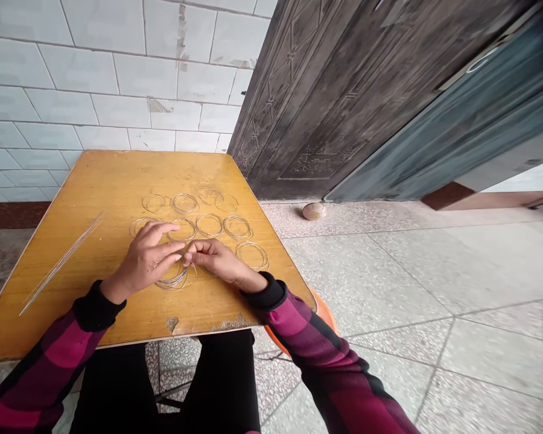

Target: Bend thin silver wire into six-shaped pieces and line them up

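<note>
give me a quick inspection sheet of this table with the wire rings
surface: yellow wooden table, veneer chipped at the near edge
job's things: thin wire rings laid in rows; wire coil under the hands; straight wires at the left
clutter: small round object on the floor
grippers: left hand over the wire coil; right hand pinching wire
cables: nothing seen
surroundings: tiled wall, dark wooden door, terrazzo floor

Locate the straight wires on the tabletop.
Head view: the straight wires lie near the left edge of the wooden table, left of the left hand.
</note>
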{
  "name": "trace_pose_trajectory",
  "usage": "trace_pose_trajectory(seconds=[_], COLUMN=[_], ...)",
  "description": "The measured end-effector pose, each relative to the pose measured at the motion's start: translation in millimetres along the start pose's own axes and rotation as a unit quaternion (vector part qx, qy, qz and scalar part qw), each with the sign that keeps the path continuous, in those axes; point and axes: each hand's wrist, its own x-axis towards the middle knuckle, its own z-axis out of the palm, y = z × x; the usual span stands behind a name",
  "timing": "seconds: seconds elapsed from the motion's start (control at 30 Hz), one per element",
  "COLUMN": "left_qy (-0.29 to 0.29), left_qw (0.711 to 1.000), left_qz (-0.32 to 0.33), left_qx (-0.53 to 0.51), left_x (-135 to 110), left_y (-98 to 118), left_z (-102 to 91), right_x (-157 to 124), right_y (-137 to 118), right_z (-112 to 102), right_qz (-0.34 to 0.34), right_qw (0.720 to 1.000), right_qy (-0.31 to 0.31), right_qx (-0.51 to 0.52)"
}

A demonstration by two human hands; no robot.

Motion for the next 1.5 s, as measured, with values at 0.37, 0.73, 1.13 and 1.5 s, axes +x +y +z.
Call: trace_pose_trajectory(seconds=[0.37, 0.73, 1.13, 1.5], left_qy=[-0.045, 0.036, 0.031, 0.072], left_qw=[0.999, 0.990, 0.981, 0.932], left_qz=[0.009, -0.114, -0.168, -0.311], left_qx=[0.003, -0.072, -0.090, -0.170], left_x=[-3, -1, 0, -1], left_y=[3, -4, -6, -13], left_z=[2.1, 3.8, 3.0, -2.3], right_x=[-1, -1, 1, -3], right_y=[-2, -10, -1, 2], right_z=[3, 2, 3, 1], right_qz=[0.045, -0.007, 0.042, -0.114], right_qw=[0.996, 0.995, 0.991, 0.969], right_qy=[-0.032, 0.094, 0.084, 0.159], right_qx=[0.076, -0.011, 0.099, -0.150])
